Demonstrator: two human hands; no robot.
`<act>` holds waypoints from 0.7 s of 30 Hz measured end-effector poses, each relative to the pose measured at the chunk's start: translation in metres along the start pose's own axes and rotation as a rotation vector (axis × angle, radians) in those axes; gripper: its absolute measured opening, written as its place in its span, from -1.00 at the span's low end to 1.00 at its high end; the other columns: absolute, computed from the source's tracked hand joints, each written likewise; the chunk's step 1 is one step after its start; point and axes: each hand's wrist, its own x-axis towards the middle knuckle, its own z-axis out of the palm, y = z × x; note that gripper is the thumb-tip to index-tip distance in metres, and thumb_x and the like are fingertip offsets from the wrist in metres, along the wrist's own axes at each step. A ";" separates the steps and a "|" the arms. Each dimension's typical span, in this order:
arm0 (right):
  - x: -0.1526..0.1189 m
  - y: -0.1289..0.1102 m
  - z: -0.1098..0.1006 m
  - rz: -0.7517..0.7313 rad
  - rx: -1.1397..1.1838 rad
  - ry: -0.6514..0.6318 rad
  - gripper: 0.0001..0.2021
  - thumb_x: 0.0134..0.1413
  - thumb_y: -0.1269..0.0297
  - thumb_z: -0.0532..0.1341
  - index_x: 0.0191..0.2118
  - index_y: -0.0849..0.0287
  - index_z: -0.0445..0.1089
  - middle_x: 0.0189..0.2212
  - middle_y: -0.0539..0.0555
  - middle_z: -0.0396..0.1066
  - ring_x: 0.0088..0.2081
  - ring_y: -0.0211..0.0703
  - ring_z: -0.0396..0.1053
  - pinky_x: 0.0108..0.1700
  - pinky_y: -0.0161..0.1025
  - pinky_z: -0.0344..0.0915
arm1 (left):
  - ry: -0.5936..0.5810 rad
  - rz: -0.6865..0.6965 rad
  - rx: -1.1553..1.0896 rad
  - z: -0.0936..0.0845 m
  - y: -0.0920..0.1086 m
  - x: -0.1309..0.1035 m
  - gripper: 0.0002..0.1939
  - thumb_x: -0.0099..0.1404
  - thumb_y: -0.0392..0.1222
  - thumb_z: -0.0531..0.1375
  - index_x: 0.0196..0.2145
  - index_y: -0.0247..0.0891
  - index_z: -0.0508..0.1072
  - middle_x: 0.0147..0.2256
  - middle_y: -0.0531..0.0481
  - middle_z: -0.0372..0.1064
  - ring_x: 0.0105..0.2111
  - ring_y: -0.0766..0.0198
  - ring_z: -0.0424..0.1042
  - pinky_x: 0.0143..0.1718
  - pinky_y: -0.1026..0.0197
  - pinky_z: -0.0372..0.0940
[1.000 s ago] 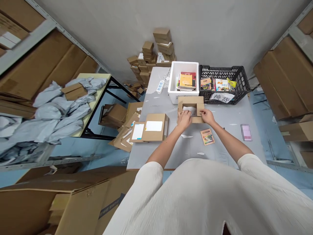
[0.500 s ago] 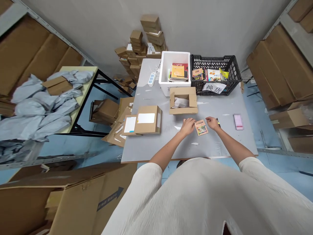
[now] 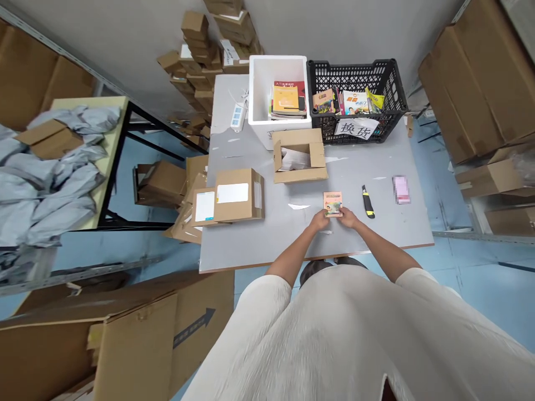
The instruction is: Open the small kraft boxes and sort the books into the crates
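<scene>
A small orange-pink booklet (image 3: 333, 204) with a colourful picture is held upright to view near the table's front edge. My left hand (image 3: 320, 220) grips its lower left corner, and my right hand (image 3: 347, 218) grips the lower right one. To the right of my right hand lies a black and yellow utility knife (image 3: 368, 201). An open cardboard box (image 3: 300, 176) with white packing inside stands beyond the booklet, in front of a white bin (image 3: 259, 120) of books.
A black crate (image 3: 388, 125) of booklets stands at the back right. Two closed boxes (image 3: 234, 200) with white labels sit on the left of the table (image 3: 251, 245). A pink item (image 3: 402, 189) lies at the right. Grey parcels (image 3: 62, 192) cover a side table.
Both hands have closed on the booklet's lower corners, and it now sits straighter and nearer to me. My right hand has moved left, uncovering the knife. The camera view has shifted.
</scene>
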 end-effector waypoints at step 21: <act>-0.035 -0.035 -0.002 0.370 0.506 0.016 -0.62 0.00 0.39 0.43 0.00 0.17 0.57 -0.17 0.08 0.67 -0.22 -0.14 0.56 -0.18 -0.27 0.46 | 0.214 -0.061 -0.349 -0.010 -0.019 -0.019 -0.54 0.07 -0.38 0.43 -0.25 -0.13 0.24 -0.37 0.20 0.30 -0.30 0.33 0.44 -0.13 0.24 0.36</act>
